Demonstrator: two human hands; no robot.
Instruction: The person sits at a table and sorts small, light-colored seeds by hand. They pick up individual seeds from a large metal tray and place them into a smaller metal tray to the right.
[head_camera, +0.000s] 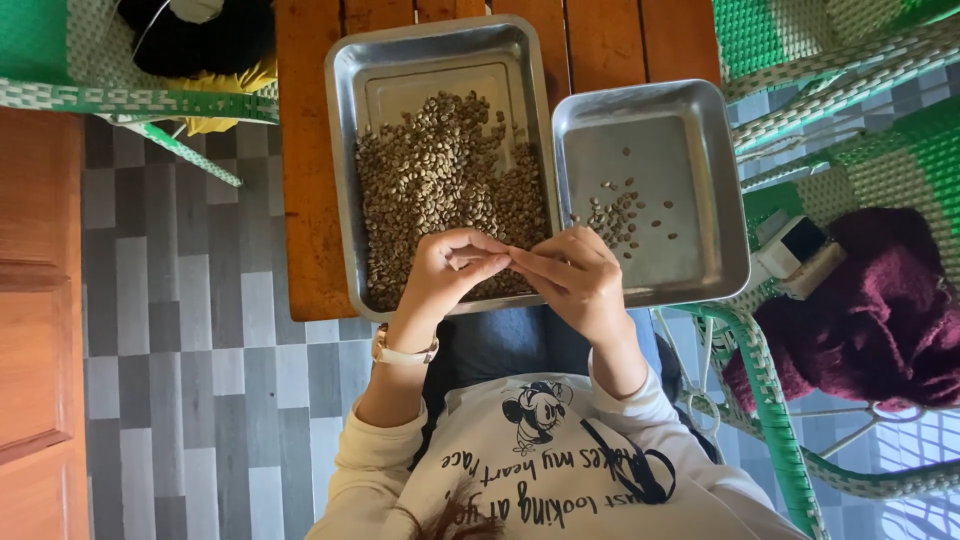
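A large metal tray (340, 150) on a wooden table holds a heap of pale green coffee beans (440, 180). A smaller metal tray (700, 180) to its right holds a few scattered beans (620, 215). My left hand (445, 275), with a watch on its wrist, is curled over the near edge of the large tray. My right hand (580, 280) is beside it, over the gap between the trays. The fingertips of both hands meet in a pinch. Whether a bean is between them is hidden.
The slatted wooden table (305, 200) stands over a grey tiled floor. Green and white woven chairs (770, 400) stand at the right and top left. A dark red cloth (880, 310) and a small white device (795, 250) lie on the right chair. A wooden door (40, 300) is at the left.
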